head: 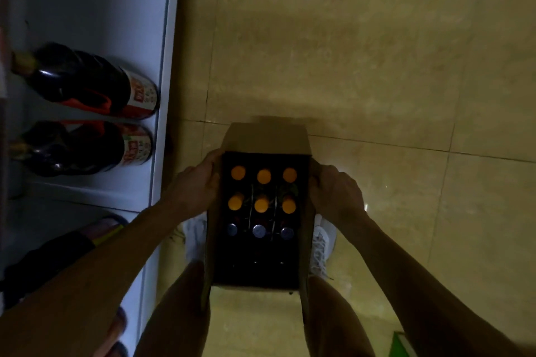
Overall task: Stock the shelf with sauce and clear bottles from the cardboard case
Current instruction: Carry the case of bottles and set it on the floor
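Note:
An open cardboard case (265,136) is between my hands, above the tiled floor and my feet. Inside it stand several bottles with orange caps (264,176) in the far rows and three with silvery caps (259,231) nearer me; the nearest part of the case is too dark to read. My left hand (200,182) grips the case's left wall, fingers curled over its edge. My right hand (333,191) grips the right wall the same way. On the white shelf (162,95) at the left stand two dark sauce bottles (87,81) with red-and-white labels.
The shelf runs along the left side, with dark packaged goods (58,258) on its nearer section. Yellowish floor tiles (377,66) spread to the right and ahead. My white shoes (323,243) flank the case. A green object (404,343) lies at the bottom right.

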A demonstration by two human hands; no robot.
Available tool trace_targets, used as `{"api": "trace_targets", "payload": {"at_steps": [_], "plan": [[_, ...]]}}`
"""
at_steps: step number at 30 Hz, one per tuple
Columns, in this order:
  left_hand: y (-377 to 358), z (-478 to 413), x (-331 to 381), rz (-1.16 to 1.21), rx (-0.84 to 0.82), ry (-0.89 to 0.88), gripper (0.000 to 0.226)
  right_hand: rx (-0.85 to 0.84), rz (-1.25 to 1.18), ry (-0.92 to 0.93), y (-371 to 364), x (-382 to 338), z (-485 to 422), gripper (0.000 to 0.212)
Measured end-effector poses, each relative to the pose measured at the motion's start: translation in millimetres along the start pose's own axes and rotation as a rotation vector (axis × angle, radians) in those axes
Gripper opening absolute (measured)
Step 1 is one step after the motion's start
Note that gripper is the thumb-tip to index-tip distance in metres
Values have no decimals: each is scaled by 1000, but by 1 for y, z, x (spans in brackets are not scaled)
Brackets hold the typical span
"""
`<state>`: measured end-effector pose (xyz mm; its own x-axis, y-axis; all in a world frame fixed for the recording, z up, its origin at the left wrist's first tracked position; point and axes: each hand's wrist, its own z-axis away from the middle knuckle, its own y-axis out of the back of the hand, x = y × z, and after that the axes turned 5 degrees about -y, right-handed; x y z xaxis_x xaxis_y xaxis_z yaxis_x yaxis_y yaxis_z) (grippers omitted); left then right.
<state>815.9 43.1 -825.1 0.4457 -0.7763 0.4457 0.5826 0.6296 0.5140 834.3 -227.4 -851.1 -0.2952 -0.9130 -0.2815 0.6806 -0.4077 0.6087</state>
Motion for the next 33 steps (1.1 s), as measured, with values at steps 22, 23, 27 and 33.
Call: {"api": "trace_targets", "payload": {"at_steps": [22, 23, 27, 33], "plan": [[93, -118, 45, 57, -16, -37, 60, 22, 118, -149, 98, -72, -87, 21], [97, -121, 49, 52, -12, -33, 60, 23, 109, -137, 103, -72, -92, 21], [108, -128, 65, 48, 10, -18, 61, -9, 114, -65, 121, -72, -109, 19], [133, -161, 82, 50, 13, 33, 60, -22, 62, 24, 150, -75, -142, 24]]}}
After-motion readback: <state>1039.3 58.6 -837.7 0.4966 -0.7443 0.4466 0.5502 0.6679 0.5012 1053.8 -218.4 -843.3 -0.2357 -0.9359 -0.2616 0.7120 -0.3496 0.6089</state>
